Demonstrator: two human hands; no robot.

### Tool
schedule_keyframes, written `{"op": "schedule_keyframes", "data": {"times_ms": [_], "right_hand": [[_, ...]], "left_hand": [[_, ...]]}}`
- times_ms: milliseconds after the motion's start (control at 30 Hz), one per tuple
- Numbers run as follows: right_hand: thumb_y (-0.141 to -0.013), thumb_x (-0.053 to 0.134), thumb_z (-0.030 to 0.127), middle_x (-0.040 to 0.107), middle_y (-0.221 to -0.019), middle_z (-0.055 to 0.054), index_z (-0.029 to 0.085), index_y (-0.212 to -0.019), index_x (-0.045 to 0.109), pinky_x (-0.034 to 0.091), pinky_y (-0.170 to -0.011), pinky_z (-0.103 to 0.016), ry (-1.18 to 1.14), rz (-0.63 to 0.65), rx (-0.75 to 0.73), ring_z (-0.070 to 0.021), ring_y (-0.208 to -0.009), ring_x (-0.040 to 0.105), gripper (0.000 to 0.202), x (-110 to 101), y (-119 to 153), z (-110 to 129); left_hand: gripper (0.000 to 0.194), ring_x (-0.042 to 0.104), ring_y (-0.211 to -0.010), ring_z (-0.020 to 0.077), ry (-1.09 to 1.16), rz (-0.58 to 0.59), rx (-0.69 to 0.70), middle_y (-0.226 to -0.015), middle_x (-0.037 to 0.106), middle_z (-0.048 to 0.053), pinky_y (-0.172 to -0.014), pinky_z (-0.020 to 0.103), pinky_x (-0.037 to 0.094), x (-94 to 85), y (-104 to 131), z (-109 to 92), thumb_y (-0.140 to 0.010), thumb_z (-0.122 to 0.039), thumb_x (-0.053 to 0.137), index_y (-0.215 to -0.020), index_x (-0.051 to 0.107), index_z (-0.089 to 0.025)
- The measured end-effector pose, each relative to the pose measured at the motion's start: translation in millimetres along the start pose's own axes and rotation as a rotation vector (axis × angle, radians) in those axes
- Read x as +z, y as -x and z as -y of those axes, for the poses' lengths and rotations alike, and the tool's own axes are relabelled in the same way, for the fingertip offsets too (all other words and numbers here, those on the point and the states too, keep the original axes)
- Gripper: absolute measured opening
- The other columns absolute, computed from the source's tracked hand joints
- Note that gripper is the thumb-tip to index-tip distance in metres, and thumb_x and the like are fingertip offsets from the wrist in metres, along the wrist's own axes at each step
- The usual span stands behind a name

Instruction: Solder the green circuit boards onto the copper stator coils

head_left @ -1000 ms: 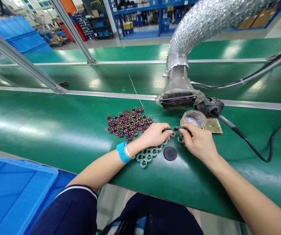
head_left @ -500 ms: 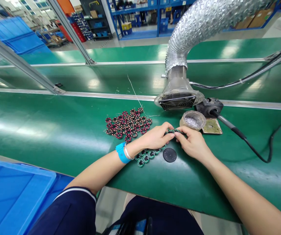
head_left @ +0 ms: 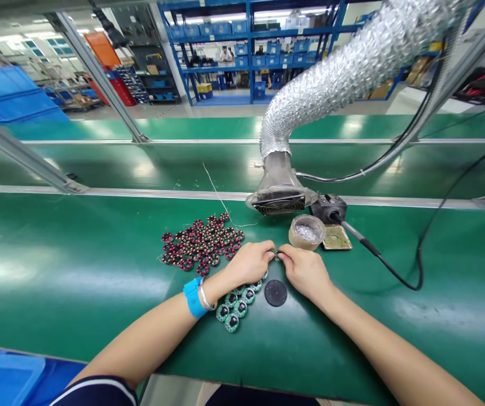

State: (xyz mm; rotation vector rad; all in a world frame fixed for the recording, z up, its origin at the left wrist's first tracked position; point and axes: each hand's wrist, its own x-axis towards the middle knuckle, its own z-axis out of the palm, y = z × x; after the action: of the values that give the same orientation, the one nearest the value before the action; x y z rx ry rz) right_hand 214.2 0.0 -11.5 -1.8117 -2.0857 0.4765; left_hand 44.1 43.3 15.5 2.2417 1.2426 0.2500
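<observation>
My left hand (head_left: 251,263) and my right hand (head_left: 304,270) meet fingertip to fingertip over the green bench (head_left: 77,270), pinching a small green round circuit board (head_left: 275,254) between them. A strip of joined green round boards (head_left: 236,303) trails from under my left hand toward my wrist, which wears a blue band (head_left: 192,297). A black disc (head_left: 276,293) lies just below the hands. A heap of red and copper wound coils (head_left: 202,242) lies to the left of my left hand.
A fume hood (head_left: 280,200) on a silver duct (head_left: 339,67) sits behind the hands. Beside it are a round tin of solder scrap (head_left: 307,232), a sponge pad (head_left: 338,238) and a soldering iron (head_left: 355,232) with a black cable (head_left: 411,279). A blue crate (head_left: 1,378) is at lower left.
The view has tilted up and pulled back. My hands have drawn together, the fingertips now closed on one small board; the strip of boards stays under my left hand.
</observation>
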Motion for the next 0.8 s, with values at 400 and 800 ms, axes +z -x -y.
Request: {"op": "schedule_keyframes", "data": {"times_ms": [400, 800], "right_hand": [[-0.099, 0.050, 0.039, 0.066, -0.109, -0.007, 0.015, -0.122, 0.057, 0.055, -0.087, -0.039, -0.180, -0.024, -0.079, -0.0167, -0.096, 0.065, 0.034, -11, 7, -5], [-0.096, 0.057, 0.041, 0.064, -0.105, -0.005, 0.015, -0.117, 0.058, 0.057, -0.079, -0.036, -0.052, -0.042, 0.106, -0.0150, -0.089, 0.064, 0.034, -14, 5, 19]], "left_hand": [[0.038, 0.062, -0.117, 0.0199, 0.162, -0.032, 0.205, -0.126, 0.068, 0.005, -0.107, 0.035, 0.045, -3.0, 0, -1, -0.096, -0.024, 0.039, -0.126, 0.063, -0.022], [0.032, 0.063, -0.071, 0.0203, -0.076, -0.197, 0.230, -0.073, 0.064, 0.004, -0.069, 0.032, 0.051, 4.8, -5, -6, -0.092, -0.035, 0.040, -0.072, 0.059, -0.020]]}}
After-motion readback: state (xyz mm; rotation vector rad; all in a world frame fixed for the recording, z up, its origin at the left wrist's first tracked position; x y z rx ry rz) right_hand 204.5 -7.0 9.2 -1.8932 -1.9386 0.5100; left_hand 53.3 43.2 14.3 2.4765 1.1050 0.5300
